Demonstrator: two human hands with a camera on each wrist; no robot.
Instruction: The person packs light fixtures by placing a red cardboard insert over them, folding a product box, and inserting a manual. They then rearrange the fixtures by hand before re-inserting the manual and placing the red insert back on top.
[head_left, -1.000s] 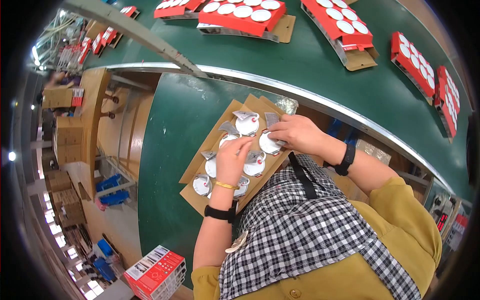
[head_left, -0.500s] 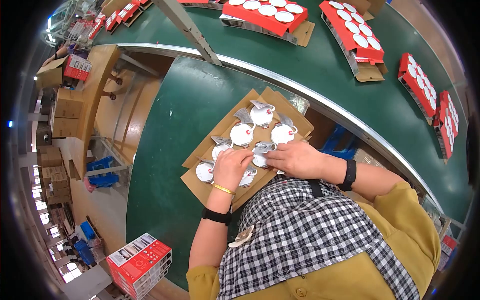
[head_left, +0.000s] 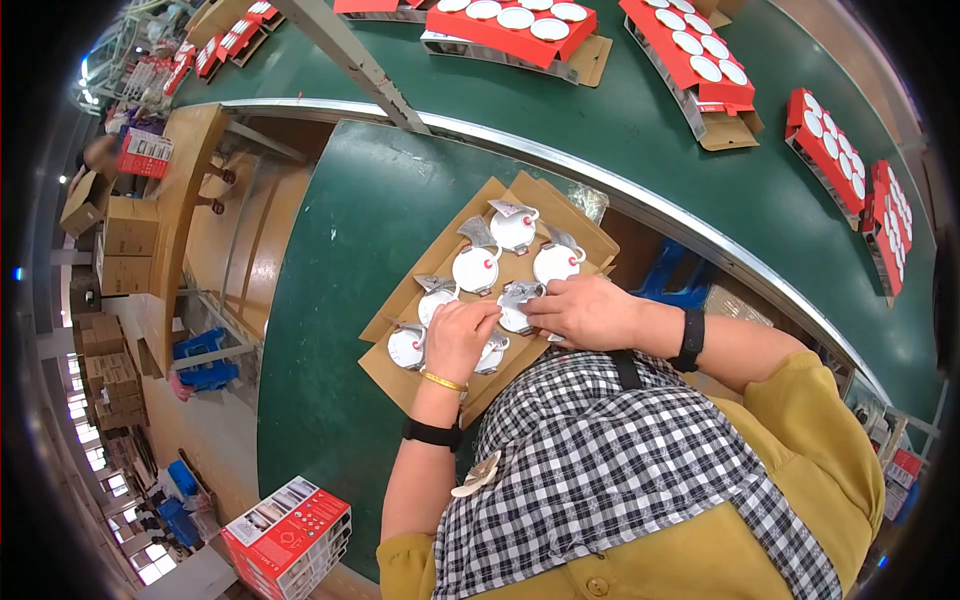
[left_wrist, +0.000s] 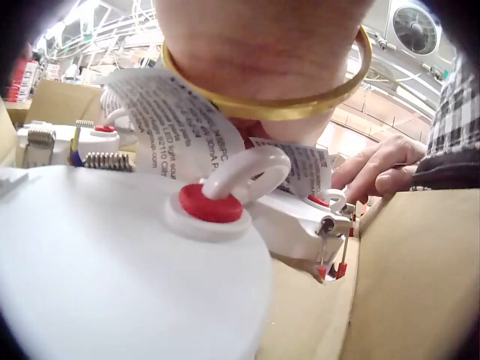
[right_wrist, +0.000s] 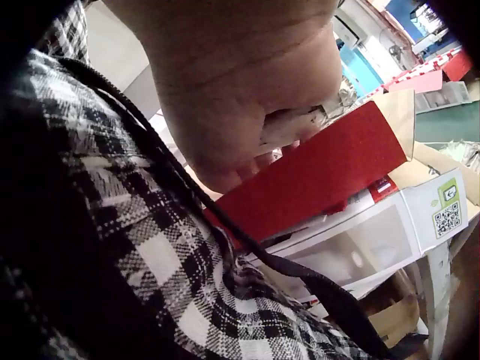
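Several round white downlights with spring clips, red grommets and looped white cords sit in a box with open cardboard flaps. Printed silvery labels stand up from them. My left hand is low over the lights on the left, its fingertips near the middle one; the wrist hides most of its grip in the left wrist view. My right hand bends its fingers over a downlight and pinches its crumpled label. In the right wrist view, something greyish shows under the curled palm.
The box's red side faces the checked apron. Behind a metal rail, more red boxes of white discs stand on a green table. A stack of red-and-white boxes is at lower left.
Over the last second the right hand moved from an upper right downlight to a nearer one and its label. The left hand drew back slightly toward the body. The head view shifted.
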